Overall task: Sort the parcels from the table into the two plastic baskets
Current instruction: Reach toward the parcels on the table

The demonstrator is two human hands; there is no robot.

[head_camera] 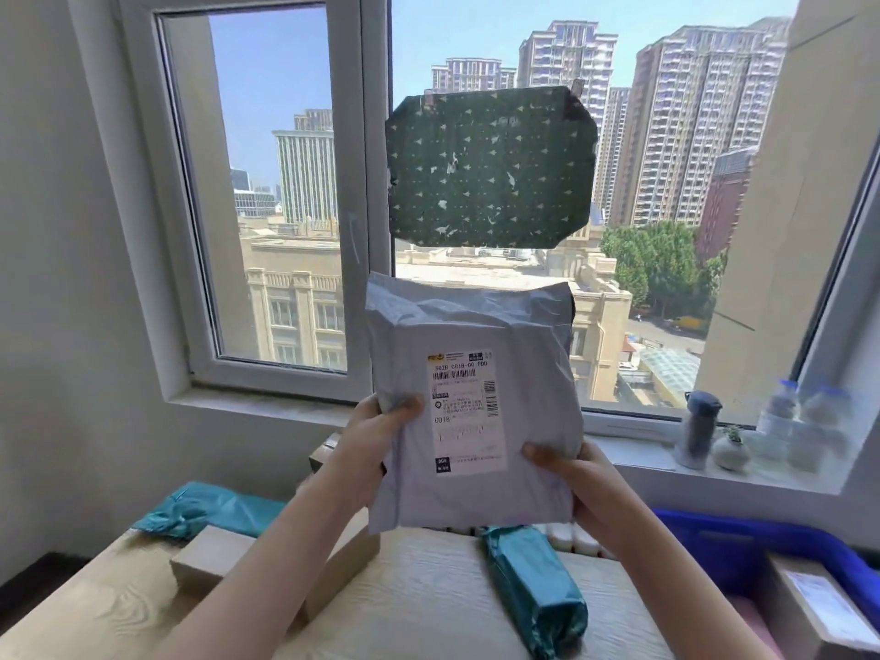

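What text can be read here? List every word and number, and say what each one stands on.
"S02B C018-00 PDD": top line of the white label on the grey parcel held up by the left hand and right hand.
"C018": left side of the same label.
Remaining print, barcodes and the dark square at the label's foot: too small to read.
Label on the box in the blue basket: blurred, unreadable.

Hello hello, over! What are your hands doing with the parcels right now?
Left hand and right hand grip grey mailer, raised, label facing camera. Teal parcel on table. Blue basket at right. Nothing blocking.
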